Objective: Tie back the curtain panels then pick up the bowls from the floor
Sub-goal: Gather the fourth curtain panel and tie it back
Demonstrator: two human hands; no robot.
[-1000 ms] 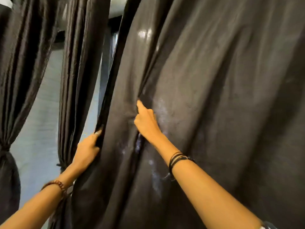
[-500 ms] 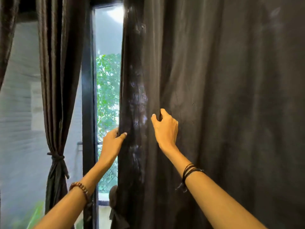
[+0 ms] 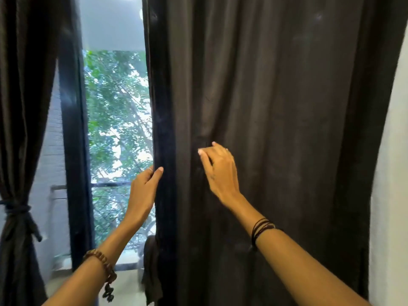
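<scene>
A dark brown curtain panel (image 3: 276, 129) hangs loose and fills the middle and right of the view. My left hand (image 3: 144, 191) grips its left edge, thumb in front and fingers behind the fabric. My right hand (image 3: 220, 171) is at the panel's front, fingers lightly bent with the tips touching a small pucker in the cloth; no fabric shows between them. A second dark panel (image 3: 19, 107) on the left is gathered and bound by a tie (image 3: 15, 209). A dark strip of cloth (image 3: 151, 268) dangles by the loose panel's lower edge. No bowls are in view.
Between the two panels stands a black window frame (image 3: 74, 151), with glass, green trees and a metal railing (image 3: 106, 185) beyond. A white wall (image 3: 389, 195) borders the loose panel on the right. A pale sill or floor (image 3: 125, 281) shows below the window.
The view has swung right and back, showing the whole loose panel. My right hand let go of the fold it gripped and now only touches the cloth. My left hand keeps holding the edge.
</scene>
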